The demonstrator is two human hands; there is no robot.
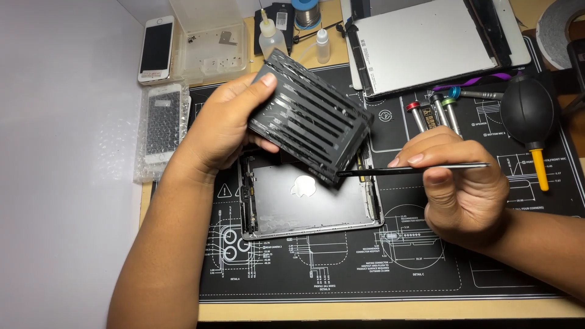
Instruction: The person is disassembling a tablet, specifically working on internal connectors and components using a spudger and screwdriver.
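Nearest to me, on the black printed mat (pixel 365 268) that covers the worktop (pixel 390 309), my right hand (pixel 460 189) pinches a thin black tool (pixel 420 168) between thumb and fingers, held level with its tip pointing left. That tip meets the lower corner of the black battery pack (pixel 314 119). My left hand (pixel 228 125) grips this pack by its left end, thumb on top and fingers curled underneath, so it hangs tilted in the air above the open tablet shell (pixel 304 204). The shell lies flat on the mat, its silver inside bare, just below the pack.

Farther right, a black rubber air blower (pixel 529 113) with a yellow nozzle rests on the mat, and beside it stand several screwdrivers (pixel 436 113) with coloured caps. Behind them lies a white tablet screen (pixel 426 42), face down. At the left edge, on bubble wrap, lies a white phone (pixel 164 122), with a second white phone (pixel 156 49) beyond it beside a clear plastic box (pixel 210 39). Two small squeeze bottles (pixel 272 39) stand at the back.
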